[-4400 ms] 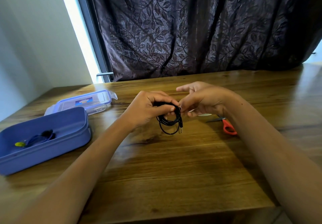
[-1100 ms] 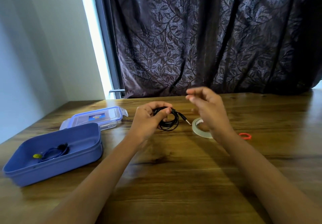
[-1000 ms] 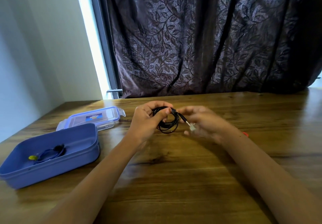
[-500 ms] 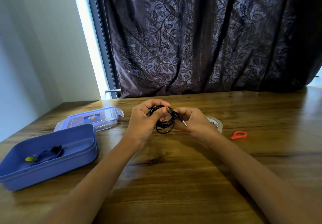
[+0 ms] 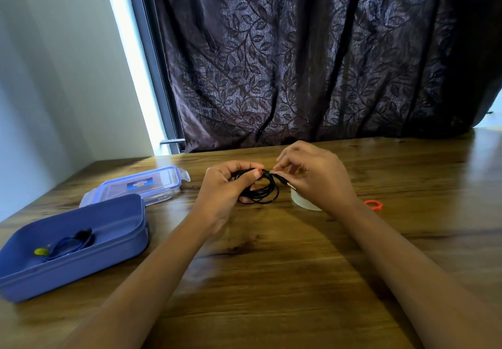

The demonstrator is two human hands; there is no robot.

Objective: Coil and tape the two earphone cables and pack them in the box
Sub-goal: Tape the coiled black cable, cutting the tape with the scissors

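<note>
Black coil (image 5: 260,192) hangs right of the box (image 5: 89,272), pinched in my left hand (image 5: 225,185), my right hand (image 5: 317,177) pinching near its plug end; if that grip eases before tape (image 5: 305,203) binds, I reckon loops spring loose.

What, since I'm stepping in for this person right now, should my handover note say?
Left hand grips the coiled black cable above the table. Right hand pinches the coil's top beside its plug; tape there cannot be made out. Tape roll sits by the right hand, orange scissors handle beside it. Done: blue cable lies in the open box, lid behind. Left: tape the black coil, put it in the box.
</note>
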